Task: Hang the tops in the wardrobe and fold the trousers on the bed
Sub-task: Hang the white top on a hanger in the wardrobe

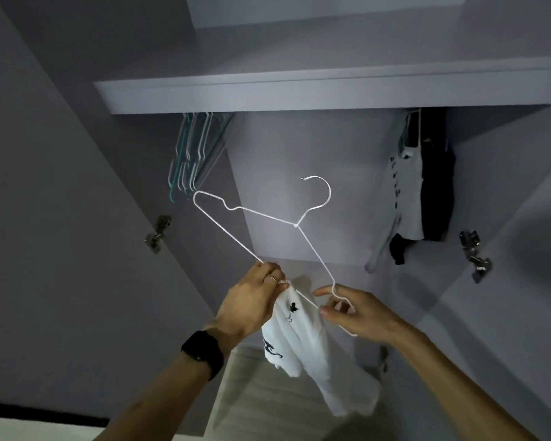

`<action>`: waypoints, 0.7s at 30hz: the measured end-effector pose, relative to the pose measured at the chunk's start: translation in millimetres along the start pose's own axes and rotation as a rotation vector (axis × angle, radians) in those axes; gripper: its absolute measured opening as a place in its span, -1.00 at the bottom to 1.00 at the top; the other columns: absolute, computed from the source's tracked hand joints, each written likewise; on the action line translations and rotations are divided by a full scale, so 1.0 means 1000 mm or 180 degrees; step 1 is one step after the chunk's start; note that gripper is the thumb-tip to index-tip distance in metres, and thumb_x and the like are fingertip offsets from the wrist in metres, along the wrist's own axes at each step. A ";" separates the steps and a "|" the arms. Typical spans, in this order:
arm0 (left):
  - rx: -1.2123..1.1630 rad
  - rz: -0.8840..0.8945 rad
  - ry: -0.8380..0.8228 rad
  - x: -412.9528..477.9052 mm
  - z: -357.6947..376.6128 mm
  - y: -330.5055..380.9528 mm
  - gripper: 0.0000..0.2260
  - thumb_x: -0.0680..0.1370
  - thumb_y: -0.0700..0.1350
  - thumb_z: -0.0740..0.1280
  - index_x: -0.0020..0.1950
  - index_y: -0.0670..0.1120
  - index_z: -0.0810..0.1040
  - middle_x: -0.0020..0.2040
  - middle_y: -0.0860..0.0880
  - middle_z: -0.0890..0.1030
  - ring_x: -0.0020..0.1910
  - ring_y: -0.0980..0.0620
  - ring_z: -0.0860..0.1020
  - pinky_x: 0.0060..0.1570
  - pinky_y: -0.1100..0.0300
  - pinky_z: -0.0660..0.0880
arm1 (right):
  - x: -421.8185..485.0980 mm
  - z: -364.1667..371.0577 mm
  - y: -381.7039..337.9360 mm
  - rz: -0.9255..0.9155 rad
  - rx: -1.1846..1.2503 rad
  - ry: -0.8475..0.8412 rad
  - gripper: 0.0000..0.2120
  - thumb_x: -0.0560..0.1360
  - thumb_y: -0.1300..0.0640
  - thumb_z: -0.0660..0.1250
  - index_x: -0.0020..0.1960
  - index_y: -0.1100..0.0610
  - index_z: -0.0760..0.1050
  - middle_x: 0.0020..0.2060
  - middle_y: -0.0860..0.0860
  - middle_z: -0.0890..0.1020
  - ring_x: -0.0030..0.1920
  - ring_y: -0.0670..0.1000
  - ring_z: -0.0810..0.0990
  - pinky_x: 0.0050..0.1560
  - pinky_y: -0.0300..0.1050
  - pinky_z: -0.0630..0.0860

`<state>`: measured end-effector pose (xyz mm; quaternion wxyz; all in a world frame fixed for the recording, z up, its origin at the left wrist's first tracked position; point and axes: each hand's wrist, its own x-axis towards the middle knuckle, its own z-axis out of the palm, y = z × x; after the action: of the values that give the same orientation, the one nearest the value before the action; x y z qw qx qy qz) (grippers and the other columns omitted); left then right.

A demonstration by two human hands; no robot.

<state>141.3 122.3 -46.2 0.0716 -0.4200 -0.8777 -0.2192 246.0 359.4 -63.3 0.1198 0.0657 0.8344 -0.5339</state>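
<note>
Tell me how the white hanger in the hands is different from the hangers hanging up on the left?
The white hanger is alone, tilted, its hook free in the air; the hanging hangers are bunched close under the shelf. The left hand and right hand hold the white hanger, with a white top dangling by it; the hanging hangers are bare and untouched. Both are thin wire with notched shoulders.

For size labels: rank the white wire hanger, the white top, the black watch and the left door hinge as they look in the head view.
1. white wire hanger, by outline span
2. white top
3. black watch
4. left door hinge
The watch is nearer the camera, so its lead over the hinge may be only apparent.
</note>
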 end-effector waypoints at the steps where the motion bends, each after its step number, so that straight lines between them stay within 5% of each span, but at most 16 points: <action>1: 0.0147 0.0207 0.0001 0.000 -0.004 0.003 -0.76 0.68 0.01 0.22 0.09 -0.12 0.59 0.14 0.01 0.56 0.14 -0.04 0.53 -0.15 -0.01 0.61 | 0.002 -0.001 -0.005 -0.0005 0.0140 -0.0125 -0.71 0.50 -0.07 0.49 0.19 -0.24 0.58 -0.08 -0.16 0.68 -0.10 -0.16 0.64 -0.01 -0.30 0.52; 5: 0.0840 0.1081 0.0012 -0.003 -0.003 0.016 -0.87 0.46 -0.06 0.56 -0.05 0.01 0.68 -0.01 0.08 0.63 0.00 0.04 0.63 0.09 0.25 0.50 | 0.018 -0.010 -0.043 -0.0301 0.1267 -0.0102 -0.74 0.46 0.00 0.42 0.10 0.06 0.65 -0.19 0.03 0.71 -0.16 -0.01 0.67 -0.18 -0.22 0.51; 8: 0.0787 0.1058 -0.0042 -0.009 0.005 0.021 -0.88 0.46 -0.05 0.56 -0.07 0.01 0.67 -0.04 0.09 0.64 -0.08 0.07 0.62 -0.05 0.31 0.42 | 0.035 -0.013 -0.070 -0.0001 0.2248 0.0084 -0.66 0.60 -0.10 0.30 -0.16 0.12 0.62 -0.49 0.04 0.44 -0.50 -0.01 0.41 -0.46 -0.19 0.32; 10: 0.0505 0.0701 -0.0172 -0.012 0.007 0.019 -0.91 0.59 -0.02 0.42 0.03 -0.01 0.63 0.18 0.09 0.58 0.07 0.04 0.58 -0.17 0.21 0.57 | 0.045 -0.009 -0.082 0.0231 0.1998 0.0206 -0.59 0.66 -0.11 0.23 -0.27 0.08 0.51 -0.53 -0.07 0.26 -0.56 -0.09 0.18 -0.55 -0.28 0.13; 13: 0.0208 -0.0096 -0.0433 -0.017 0.004 0.008 -0.73 0.66 0.18 0.17 0.14 0.08 0.57 0.52 0.22 0.21 0.37 0.11 0.37 -0.07 0.07 0.59 | 0.051 -0.002 -0.083 0.0267 0.1463 0.0775 -0.59 0.65 -0.10 0.23 -0.33 0.02 0.33 -0.54 -0.14 0.24 -0.54 -0.10 0.15 -0.55 -0.27 0.13; 17: -0.0923 -0.1157 -0.0374 -0.022 -0.007 0.000 -0.83 0.61 0.24 0.27 0.01 0.21 0.57 0.02 0.29 0.57 -0.04 0.23 0.56 -0.04 0.20 0.53 | 0.037 0.007 -0.056 -0.0042 0.0698 0.1599 -0.54 0.53 -0.12 0.40 -0.36 0.06 0.27 -0.51 -0.15 0.34 -0.45 -0.13 0.31 -0.31 -0.15 0.30; 19: -0.1443 -0.1571 -0.0186 -0.023 -0.011 -0.003 -0.86 0.57 0.23 0.34 -0.07 0.20 0.58 -0.16 0.24 0.64 -0.14 0.22 0.60 -0.10 0.38 0.47 | 0.025 0.019 -0.043 -0.0331 0.0600 0.1363 -0.61 0.43 -0.20 0.49 -0.26 0.05 0.43 -0.42 -0.15 0.52 -0.35 -0.11 0.48 -0.21 -0.16 0.42; 21: -0.1801 -0.1717 0.0025 -0.021 -0.015 -0.003 -0.85 0.55 0.19 0.39 -0.10 0.15 0.63 -0.14 0.22 0.68 -0.09 0.25 0.63 -0.09 0.47 0.43 | 0.016 0.033 -0.040 -0.0373 0.0602 0.0870 -0.61 0.31 -0.33 0.51 -0.02 -0.11 0.59 -0.27 -0.12 0.66 -0.21 -0.12 0.64 -0.11 -0.27 0.52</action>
<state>151.7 98.9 -40.3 -0.1039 -0.1764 -0.8612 -0.4652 225.3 312.2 -45.7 -0.0328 0.0999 0.7914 -0.6022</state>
